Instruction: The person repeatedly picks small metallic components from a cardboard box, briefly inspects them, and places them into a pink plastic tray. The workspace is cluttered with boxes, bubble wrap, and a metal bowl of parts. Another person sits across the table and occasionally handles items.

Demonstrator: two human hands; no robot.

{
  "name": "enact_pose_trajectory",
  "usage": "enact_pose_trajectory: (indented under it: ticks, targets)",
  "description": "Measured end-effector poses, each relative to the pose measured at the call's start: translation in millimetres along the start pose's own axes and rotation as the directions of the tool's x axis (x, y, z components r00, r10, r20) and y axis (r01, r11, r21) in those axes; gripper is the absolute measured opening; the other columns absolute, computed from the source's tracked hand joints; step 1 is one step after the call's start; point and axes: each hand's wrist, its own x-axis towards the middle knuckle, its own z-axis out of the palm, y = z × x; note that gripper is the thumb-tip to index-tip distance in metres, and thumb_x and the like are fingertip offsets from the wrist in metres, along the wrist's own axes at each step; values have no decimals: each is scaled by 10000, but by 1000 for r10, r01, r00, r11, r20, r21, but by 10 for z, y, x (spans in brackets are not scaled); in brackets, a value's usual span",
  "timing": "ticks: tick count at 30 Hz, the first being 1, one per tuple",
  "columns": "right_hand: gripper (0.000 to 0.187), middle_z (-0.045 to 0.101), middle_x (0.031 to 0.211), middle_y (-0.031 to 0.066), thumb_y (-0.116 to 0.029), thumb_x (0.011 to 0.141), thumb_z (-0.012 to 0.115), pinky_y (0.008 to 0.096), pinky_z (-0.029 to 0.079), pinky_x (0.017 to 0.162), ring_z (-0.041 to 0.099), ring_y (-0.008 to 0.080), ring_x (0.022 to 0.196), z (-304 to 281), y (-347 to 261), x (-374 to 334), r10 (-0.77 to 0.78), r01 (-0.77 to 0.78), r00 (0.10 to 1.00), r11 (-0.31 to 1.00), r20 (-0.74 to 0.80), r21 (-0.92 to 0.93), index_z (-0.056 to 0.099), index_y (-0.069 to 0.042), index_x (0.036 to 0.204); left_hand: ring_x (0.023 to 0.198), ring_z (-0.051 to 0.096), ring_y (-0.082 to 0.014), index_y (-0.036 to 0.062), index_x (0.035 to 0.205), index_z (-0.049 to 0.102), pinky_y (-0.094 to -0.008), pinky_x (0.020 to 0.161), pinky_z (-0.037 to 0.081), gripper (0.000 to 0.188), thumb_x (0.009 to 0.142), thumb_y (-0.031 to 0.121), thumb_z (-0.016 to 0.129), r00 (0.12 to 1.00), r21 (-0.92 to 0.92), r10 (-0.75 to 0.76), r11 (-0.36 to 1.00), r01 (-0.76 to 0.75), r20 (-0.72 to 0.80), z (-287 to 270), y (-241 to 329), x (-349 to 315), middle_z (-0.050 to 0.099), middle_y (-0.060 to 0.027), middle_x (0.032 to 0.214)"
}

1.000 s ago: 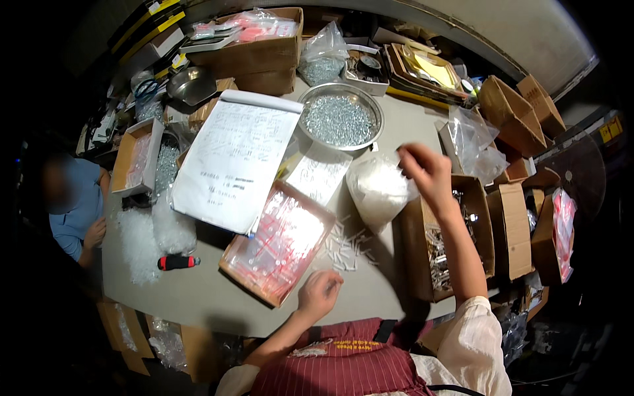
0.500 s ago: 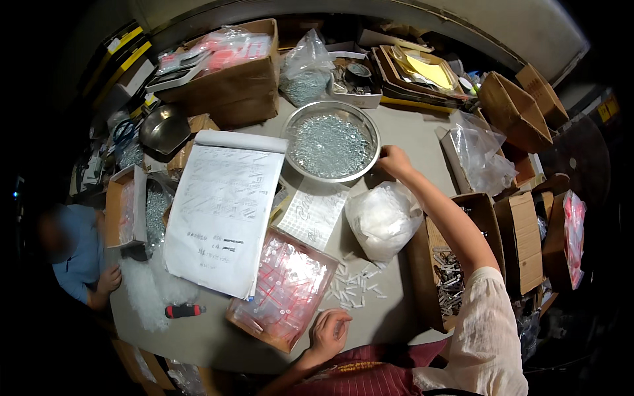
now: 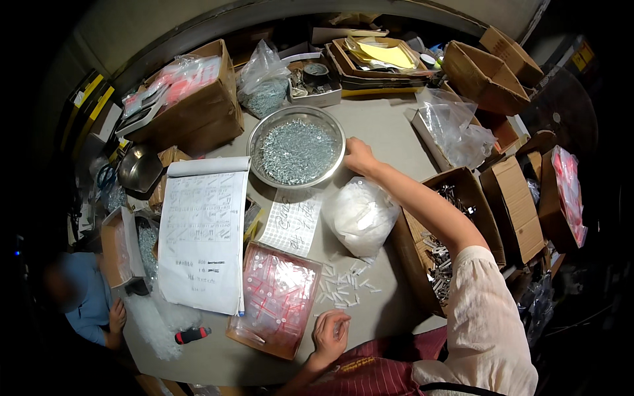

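A round metal bowl point(image 3: 256, 173) heaped with small silvery screws stands on the grey table. My right hand point(image 3: 358, 156) is closed at its right rim, with fingertips partly hidden; it seems to grip the rim. Near the table's front edge rests my left hand point(image 3: 330, 335), fingers curled; what they hold, if anything, is hidden. Just beyond it lie several small white plastic tubes point(image 3: 343, 290). Left of that hand is a shallow box point(image 3: 238, 330) of clear bags with red stripes. A bag of white pieces point(image 3: 362, 218) sits below my right forearm.
A paper pad point(image 3: 201, 244) and a printed sheet point(image 3: 290, 221) lie left of centre. A red-black tool handle point(image 3: 193, 335) is near the front left. Cardboard boxes point(image 3: 505, 204) crowd the right; one with metal parts point(image 3: 406, 264) stands under my arm. A co-worker point(image 3: 92, 303) sits left.
The whole view has shifted and turned slightly, so the bowl and pad appear farther left. My right hand stays at the bowl's rim, and my left hand keeps its curled pose.
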Motion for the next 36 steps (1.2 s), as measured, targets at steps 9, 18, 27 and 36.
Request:
enact_pose_trajectory:
  ticks: [9, 18, 27, 36]
  targets:
    - [442, 649, 1116, 152, -368, 756, 784, 531, 400, 1013, 544, 345, 1170, 239, -15, 21, -345, 371, 925, 912, 162, -174, 695, -77, 1077, 1007, 658, -345, 43, 996, 662, -416, 864, 525, 208, 814, -41, 719, 1000, 15, -27, 1000, 27, 13, 31, -15, -51, 685, -148, 1005]
    - [167, 721, 816, 102, -263, 803, 705, 475, 452, 918, 650, 312, 902, 2, -13, 21, -538, 441, 841, 741, -55, -506, 735, -109, 744, 960, 671, -329, 30, 1014, 654, -388, 837, 534, 182, 855, -35, 714, 999, 13, -28, 1000, 28, -37, 51, 46, -40, 690, -149, 1022]
    - [102, 623, 806, 105, -148, 886, 686, 425, 444, 748, 569, 311, 787, -833, -584, -1853, -595, 628, 752, 778, -284, 34, 669, -54, 850, 995, 679, -306, 45, 1020, 640, -387, 864, 531, 161, 879, -1, 702, 987, -103, -106, 990, 94, -118, -21, -52, -237, 704, -121, 1021]
    - [240, 687, 1004, 168, -68, 842, 633, 450, 508, 897, 641, 365, 994, -576, -999, -1627, -608, 651, 748, 751, -267, 111, 701, -51, 1071, 996, 674, -317, 59, 1028, 653, -387, 853, 537, 197, 855, -29, 681, 993, 14, -84, 996, 85, -85, -232, -30, -364, 688, -131, 1054]
